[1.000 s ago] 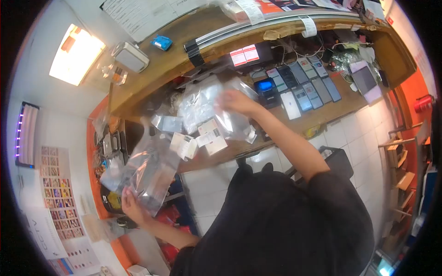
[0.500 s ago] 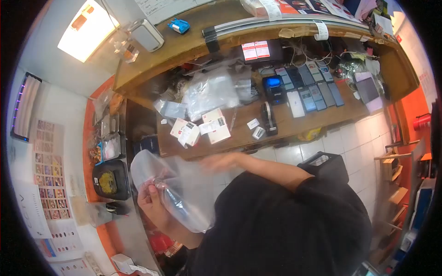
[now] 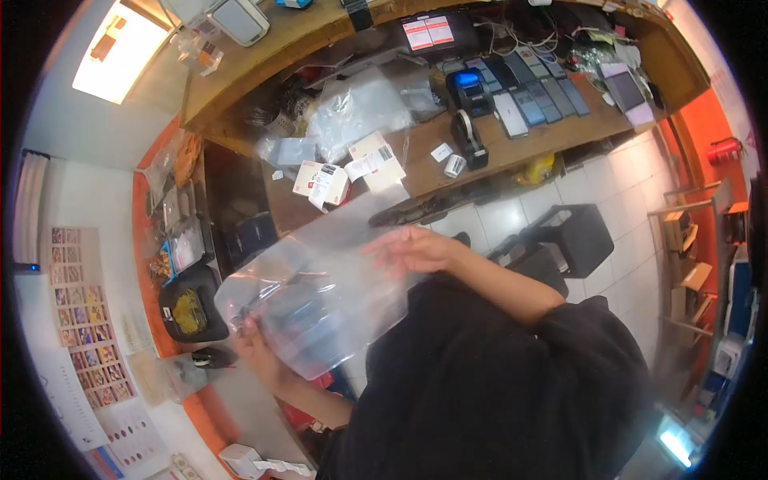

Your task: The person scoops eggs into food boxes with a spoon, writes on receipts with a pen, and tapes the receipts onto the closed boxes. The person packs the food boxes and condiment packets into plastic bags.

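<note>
A clear plastic bag [image 3: 320, 288] is spread between my two hands, in front of the black shirt. My left hand [image 3: 260, 356] pinches its lower left edge. On the opposite side, my right hand [image 3: 416, 250] has its fingers closed on the bag's right edge, slightly blurred. Beyond the bag, on the wooden desk, lie small white boxes [image 3: 376, 164] with paper slips, one of them partly behind the bag's upper corner. A pile of clear plastic bags [image 3: 352, 120] rests farther back.
Several phones [image 3: 528, 102] lie in rows on the desk, near a tape dispenser [image 3: 468, 142] and a black device with a blue top [image 3: 470, 90]. A black bin [image 3: 570, 240] stands on the tiled floor. At left, a black tray [image 3: 192, 308] holds something yellow-green.
The bag has been spread wider and flatter. My right hand has come down to its edge, and my left hand has shifted slightly lower. The camera view has tilted downward.
</note>
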`<state>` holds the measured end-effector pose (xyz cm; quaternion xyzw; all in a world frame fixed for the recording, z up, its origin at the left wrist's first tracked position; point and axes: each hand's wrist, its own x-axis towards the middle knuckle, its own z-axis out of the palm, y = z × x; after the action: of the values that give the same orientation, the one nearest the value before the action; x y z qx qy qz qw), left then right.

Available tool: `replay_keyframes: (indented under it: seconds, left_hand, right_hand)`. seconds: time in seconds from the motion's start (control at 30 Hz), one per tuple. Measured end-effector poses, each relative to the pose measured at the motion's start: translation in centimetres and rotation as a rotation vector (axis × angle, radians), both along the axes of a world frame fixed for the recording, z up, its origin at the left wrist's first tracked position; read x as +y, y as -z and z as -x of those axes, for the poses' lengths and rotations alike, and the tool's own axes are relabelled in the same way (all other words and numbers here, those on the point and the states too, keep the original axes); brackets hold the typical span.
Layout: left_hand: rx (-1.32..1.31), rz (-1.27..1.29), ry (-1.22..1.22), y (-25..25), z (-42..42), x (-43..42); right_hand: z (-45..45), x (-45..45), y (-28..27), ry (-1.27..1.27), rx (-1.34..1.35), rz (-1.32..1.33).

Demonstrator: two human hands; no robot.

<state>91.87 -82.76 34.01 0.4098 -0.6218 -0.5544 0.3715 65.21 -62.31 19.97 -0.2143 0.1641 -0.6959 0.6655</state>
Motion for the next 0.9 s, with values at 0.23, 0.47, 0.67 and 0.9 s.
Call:
replay_keyframes:
  seconds: [0.23, 0.47, 0.67, 0.9]
  left_hand:
    - [-0.109, -0.011, 0.295, 5.9, -2.2, -5.4]
    - [-0.509, 0.368, 0.07, 8.2, -1.9, -3.6]
    - [-0.234, 0.01, 0.513, 6.6, 2.9, 2.8]
    - [-0.332, 0.095, 0.443, 8.2, 3.0, 2.6]
  right_hand:
    - [-2.3, -0.2, 0.7, 0.233, 0.021, -0.253]
    - [-5.1, -1.8, -2.5, 0.27, 0.382, -0.346]
    - [-8.1, -4.9, -3.7, 0.141, 0.699, -0.325]
    - [-8.7, -6.1, -1.8, 0.25, 0.866, -0.206]
